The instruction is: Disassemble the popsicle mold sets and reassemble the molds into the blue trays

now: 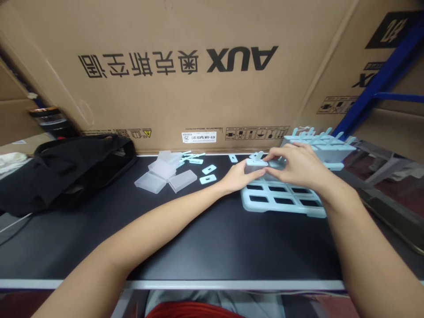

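Both hands met over the far left corner of a pale blue slotted tray (281, 198) on the black table (198, 238). Left hand (239, 176) came in from the left, fingers pinched together on the left end of a small frosted mould cup with a blue lid (255, 164); thumb under, fingertips on top edge. Right hand (298, 165) reached from the right, fingers curled down and closed on the lid's right end, thumb tucked below. Cup sat between the two hands, at the tray's far row; could not tell whether it was seated in a slot or just resting on the rim.

Tray's near rows, just below the right wrist, showed open rectangular slots.

Just beyond the right hand, a second blue tray (326, 148) loaded with stick lids, handles poking up. Well left of the left hand, a loose pile of clear frosted cups (164, 174), some lying on their sides, touching each other. Between that pile and the left hand, a few flat blue lids (208, 174) scattered flat on the table, apart from each other. Far left of the left forearm, a black bag (66, 172) slumped on the table. Big cardboard box (185, 70) stood behind everything, print upside down.
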Demonstrator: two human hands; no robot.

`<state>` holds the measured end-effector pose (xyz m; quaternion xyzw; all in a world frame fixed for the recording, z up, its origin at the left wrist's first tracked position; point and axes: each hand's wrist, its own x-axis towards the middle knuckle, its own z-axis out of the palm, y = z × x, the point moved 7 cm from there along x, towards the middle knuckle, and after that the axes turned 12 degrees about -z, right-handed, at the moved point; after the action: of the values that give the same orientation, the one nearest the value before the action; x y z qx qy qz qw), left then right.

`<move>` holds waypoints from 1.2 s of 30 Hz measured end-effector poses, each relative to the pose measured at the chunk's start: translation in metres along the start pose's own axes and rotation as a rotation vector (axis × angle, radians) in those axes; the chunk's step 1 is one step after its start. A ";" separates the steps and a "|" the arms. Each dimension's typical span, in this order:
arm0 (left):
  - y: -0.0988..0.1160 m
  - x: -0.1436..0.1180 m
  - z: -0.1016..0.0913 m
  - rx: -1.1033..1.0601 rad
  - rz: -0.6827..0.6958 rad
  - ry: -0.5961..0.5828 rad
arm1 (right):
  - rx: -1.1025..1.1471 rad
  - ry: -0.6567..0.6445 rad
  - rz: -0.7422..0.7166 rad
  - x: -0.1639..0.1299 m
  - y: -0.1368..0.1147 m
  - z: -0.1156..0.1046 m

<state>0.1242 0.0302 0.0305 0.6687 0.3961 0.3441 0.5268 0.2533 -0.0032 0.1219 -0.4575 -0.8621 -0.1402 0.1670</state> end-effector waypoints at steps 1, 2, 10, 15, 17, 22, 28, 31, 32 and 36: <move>0.000 0.000 0.000 0.017 0.008 0.009 | 0.001 0.001 -0.002 0.000 0.000 0.000; 0.000 0.001 -0.001 0.034 0.017 0.021 | -0.001 0.006 -0.007 -0.001 0.000 0.000; 0.001 0.000 -0.001 0.148 0.027 0.036 | -0.033 0.007 -0.077 -0.005 -0.001 -0.002; 0.002 0.002 -0.001 0.150 0.055 0.043 | -0.056 0.022 -0.079 -0.005 -0.001 -0.003; 0.002 0.003 -0.002 0.139 0.073 0.038 | -0.063 0.030 -0.083 -0.005 -0.002 -0.003; 0.002 -0.002 -0.001 0.147 0.090 0.016 | -0.082 0.062 -0.115 -0.006 -0.006 -0.006; 0.006 -0.001 -0.007 0.213 0.070 0.094 | -0.178 0.184 -0.130 -0.006 -0.018 -0.026; 0.020 -0.011 -0.039 0.350 0.102 0.188 | -0.183 0.357 -0.105 -0.006 -0.031 -0.044; 0.026 -0.020 -0.056 0.456 0.121 0.246 | -0.165 0.424 -0.108 -0.006 -0.038 -0.049; 0.045 -0.073 -0.112 1.200 0.204 0.325 | -0.002 0.446 -0.279 0.004 -0.083 -0.039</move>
<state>0.0010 0.0074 0.0942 0.8216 0.5292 0.2077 -0.0425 0.1881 -0.0605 0.1519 -0.2921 -0.8585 -0.2602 0.3316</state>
